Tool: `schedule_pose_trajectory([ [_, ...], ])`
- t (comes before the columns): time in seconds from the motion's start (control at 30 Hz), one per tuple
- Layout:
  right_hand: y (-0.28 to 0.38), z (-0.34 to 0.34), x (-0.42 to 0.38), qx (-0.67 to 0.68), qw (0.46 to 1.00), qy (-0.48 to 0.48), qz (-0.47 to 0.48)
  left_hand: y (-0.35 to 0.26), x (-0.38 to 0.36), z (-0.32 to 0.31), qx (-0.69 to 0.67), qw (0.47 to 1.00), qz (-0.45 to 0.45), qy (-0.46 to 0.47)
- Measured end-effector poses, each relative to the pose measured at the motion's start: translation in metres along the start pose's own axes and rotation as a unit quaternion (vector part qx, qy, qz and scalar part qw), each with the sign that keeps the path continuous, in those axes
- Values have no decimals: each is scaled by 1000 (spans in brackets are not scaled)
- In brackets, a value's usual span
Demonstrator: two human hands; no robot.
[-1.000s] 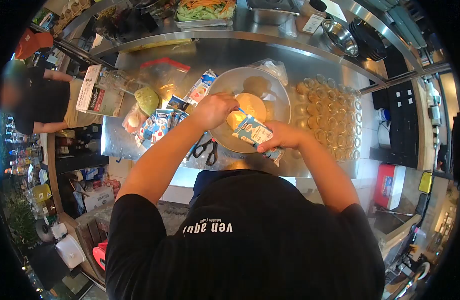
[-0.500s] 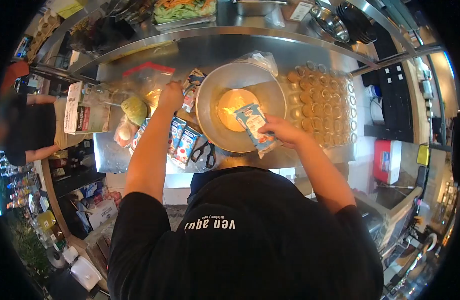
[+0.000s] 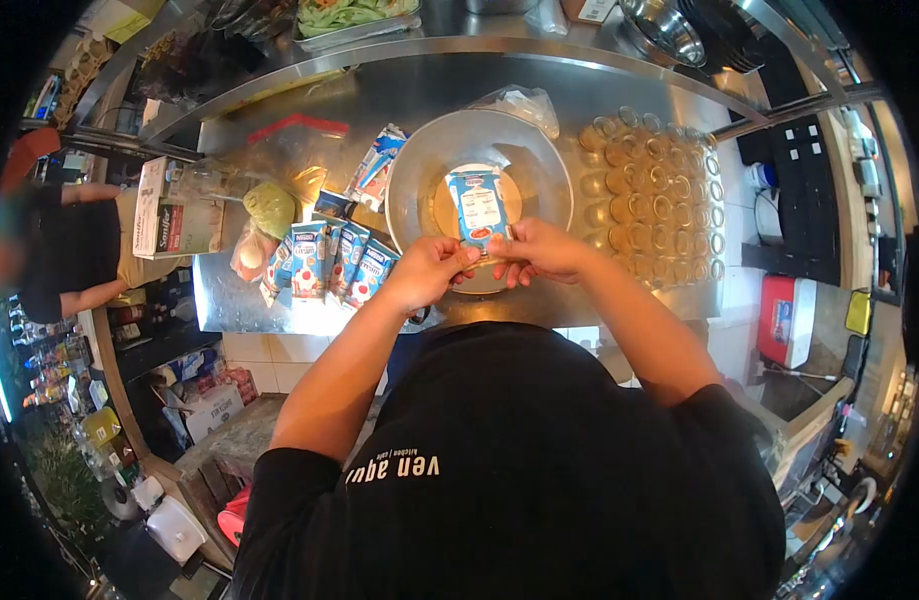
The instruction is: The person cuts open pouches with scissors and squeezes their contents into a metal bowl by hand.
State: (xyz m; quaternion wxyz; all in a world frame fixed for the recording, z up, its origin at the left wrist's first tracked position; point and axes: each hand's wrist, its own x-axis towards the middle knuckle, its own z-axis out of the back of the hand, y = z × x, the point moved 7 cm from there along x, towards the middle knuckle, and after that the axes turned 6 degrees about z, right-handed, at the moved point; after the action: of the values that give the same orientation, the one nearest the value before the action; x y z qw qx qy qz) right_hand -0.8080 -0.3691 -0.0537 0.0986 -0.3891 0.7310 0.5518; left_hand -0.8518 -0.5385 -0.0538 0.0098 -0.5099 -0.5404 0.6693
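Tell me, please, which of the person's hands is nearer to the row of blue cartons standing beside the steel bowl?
The left hand is nearer, just right of the standing blue cartons. The right hand is farther, over the steel bowl's near rim.

shirt: black, short sleeves | print: white lettering | hands: bare
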Motion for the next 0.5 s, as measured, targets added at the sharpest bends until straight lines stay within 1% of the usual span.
schedule_pose_trajectory([
  [0.07,-11,5,3,11,1000,0,11,-3,-4,-5,75,997,-21,-15],
  [0.1,-14,8,5,24,999,-3,22,-2,-3,-7,74,997,-22,-20],
  [0.17,-17,12,8,10,999,8,30,9,3,-18,-49,998,32,31],
  [0.2,-17,13,8,1,999,13,37,14,6,-20,-50,998,31,26],
  [0.23,-20,14,8,0,999,17,37,19,10,-25,-70,996,30,47],
  [0.27,-23,15,6,7,1000,1,30,20,11,-31,-89,993,30,69],
  [0.3,-26,16,4,13,999,-16,24,22,11,-33,-89,993,30,66],
  [0.33,-28,13,2,13,1000,-14,24,23,12,-32,-111,992,32,41],
  [0.37,-28,12,-1,63,997,-47,26,23,13,-31,-131,991,34,17],
  [0.4,-29,11,-4,115,990,-81,28,23,13,-34,-131,991,34,15],
  [0.43,-28,9,-7,114,990,-78,29,22,12,-34,-154,988,19,-11],
  [0.47,-28,10,-10,125,987,-97,20,20,11,-34,-176,984,4,-36],
  [0.5,-29,11,-11,135,984,-115,11,20,10,-39,-176,984,3,-39],
])
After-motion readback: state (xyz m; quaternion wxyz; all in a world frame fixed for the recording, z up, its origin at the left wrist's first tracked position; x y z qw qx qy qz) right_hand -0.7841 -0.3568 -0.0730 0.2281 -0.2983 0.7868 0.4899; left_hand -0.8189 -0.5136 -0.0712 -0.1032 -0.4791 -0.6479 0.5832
